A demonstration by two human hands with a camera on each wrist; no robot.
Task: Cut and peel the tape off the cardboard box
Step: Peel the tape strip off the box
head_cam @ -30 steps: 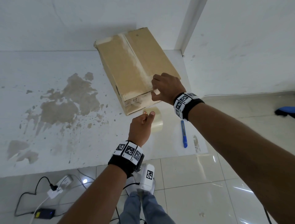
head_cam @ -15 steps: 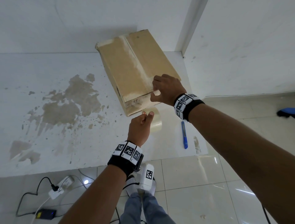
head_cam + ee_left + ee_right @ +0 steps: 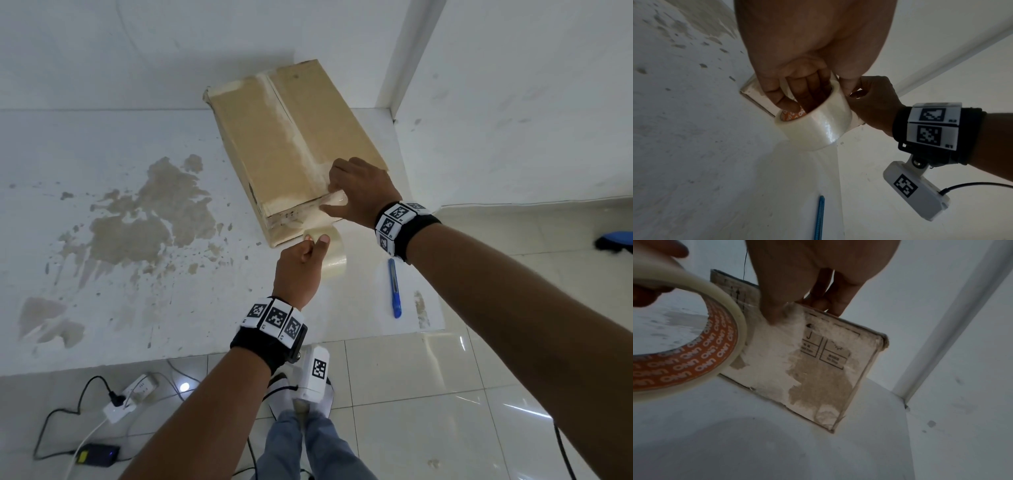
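Observation:
The brown cardboard box (image 3: 291, 137) lies on a white stained surface, its near end face (image 3: 828, 378) torn pale. My left hand (image 3: 301, 267) grips a roll of clear tape (image 3: 334, 263) just below that face, fingers inside the orange core (image 3: 795, 113) and thumb on the outside. A short strip of tape runs from the roll (image 3: 694, 366) up to the box's near top edge. My right hand (image 3: 363, 192) clamps that edge: its thumb (image 3: 772, 313) presses the tape end to the end face and the fingers lie over the top.
A blue utility knife (image 3: 395, 289) lies on the white surface right of the roll, also in the left wrist view (image 3: 819, 217). A white wall corner stands behind the box on the right. Cables and a power strip (image 3: 126, 401) lie on the tiled floor below.
Both hands stay almost in place. The right thumb has slid slightly left along the box's near edge. The left hand still holds the roll at the same spot.

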